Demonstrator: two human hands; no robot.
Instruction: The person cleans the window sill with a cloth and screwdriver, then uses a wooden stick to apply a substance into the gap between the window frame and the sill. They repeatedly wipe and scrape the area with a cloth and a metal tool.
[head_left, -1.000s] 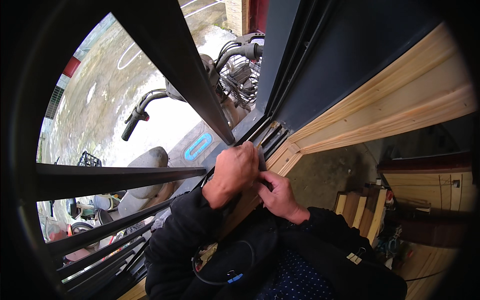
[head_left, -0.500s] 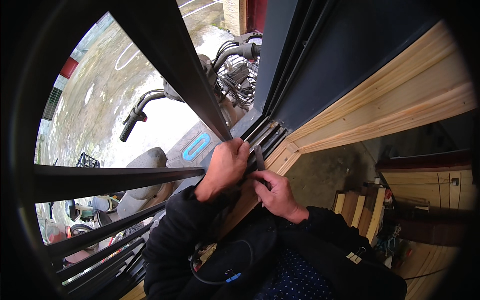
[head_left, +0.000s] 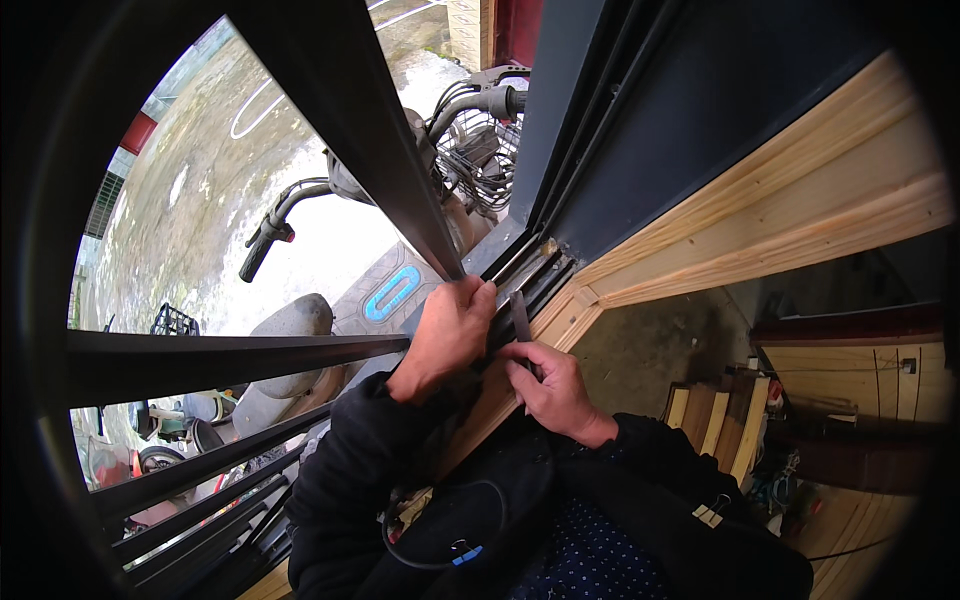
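At the corner of a dark metal window frame, both my hands work over the sill track. My left hand is a closed fist beside the track, near the foot of a slanting dark bar. What its curled fingers grip is hidden; a thin pale line runs from them along the track. Just to the right and nearer, my right hand pinches a flat dark strip between thumb and fingers. That strip stands up from the fingertips toward the track, next to the wooden trim.
Dark railing bars cross on the left. Beyond them stands a scooter with handlebars, a wire basket and a seat. Stacked timber pieces lie at right. Clips hang on my dark clothing.
My left hand has shifted very slightly at the track. My right hand keeps its pinch on the dark strip, nearly unmoved.
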